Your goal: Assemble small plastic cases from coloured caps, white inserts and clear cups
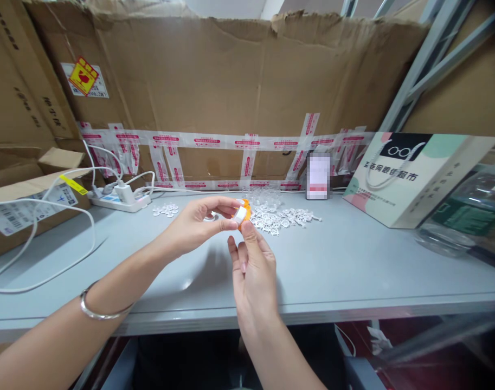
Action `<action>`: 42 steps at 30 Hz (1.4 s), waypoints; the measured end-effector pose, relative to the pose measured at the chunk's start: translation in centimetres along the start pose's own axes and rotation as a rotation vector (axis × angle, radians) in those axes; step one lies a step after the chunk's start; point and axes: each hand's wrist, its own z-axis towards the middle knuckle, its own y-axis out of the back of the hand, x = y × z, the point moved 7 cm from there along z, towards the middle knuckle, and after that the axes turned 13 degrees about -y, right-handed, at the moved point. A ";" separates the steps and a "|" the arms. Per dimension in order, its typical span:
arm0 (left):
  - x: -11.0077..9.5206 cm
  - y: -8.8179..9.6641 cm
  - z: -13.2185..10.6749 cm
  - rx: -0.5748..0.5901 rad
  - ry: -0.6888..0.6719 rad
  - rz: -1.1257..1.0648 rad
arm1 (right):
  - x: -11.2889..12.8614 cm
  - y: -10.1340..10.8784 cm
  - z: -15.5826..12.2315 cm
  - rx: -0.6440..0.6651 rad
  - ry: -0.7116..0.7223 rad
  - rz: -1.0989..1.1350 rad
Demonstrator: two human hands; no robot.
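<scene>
Both hands meet over the middle of the grey table [336, 271]. My left hand [198, 219] pinches a small orange and white piece [242, 213] between thumb and fingertips. My right hand [253, 265] reaches up from below, its fingertips closed on the lower side of the same piece. A silver bangle [101, 311] circles my left wrist. Just behind the hands lies a heap of small white plastic parts [277, 218], and a smaller cluster of the same parts [166, 209] lies to the left.
A white power strip [119, 200] with plugs and trailing white cables sits at the back left. Taped cardboard walls [239, 92] close off the back. A printed paper bag [410, 179] and clear plastic bags [462, 216] lie right. A cardboard box [23, 200] stands left.
</scene>
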 end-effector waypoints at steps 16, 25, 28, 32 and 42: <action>-0.7 0.2 -0.4 -0.104 0.001 0.080 | 0.3 -0.5 -0.6 0.018 0.002 -0.003; -1.5 0.8 -0.6 -0.143 -0.118 0.182 | 0.4 -0.7 -0.6 0.091 -0.001 -0.023; -1.9 0.8 -0.7 -0.140 -0.167 0.214 | 0.3 -0.6 -0.5 0.114 -0.006 -0.035; -2.7 0.8 -0.8 -0.123 -0.241 0.265 | 0.5 -0.5 -0.4 0.133 0.001 -0.066; -4.4 0.4 -1.1 0.081 -0.495 0.379 | 1.1 -0.4 -0.6 0.216 -0.001 -0.170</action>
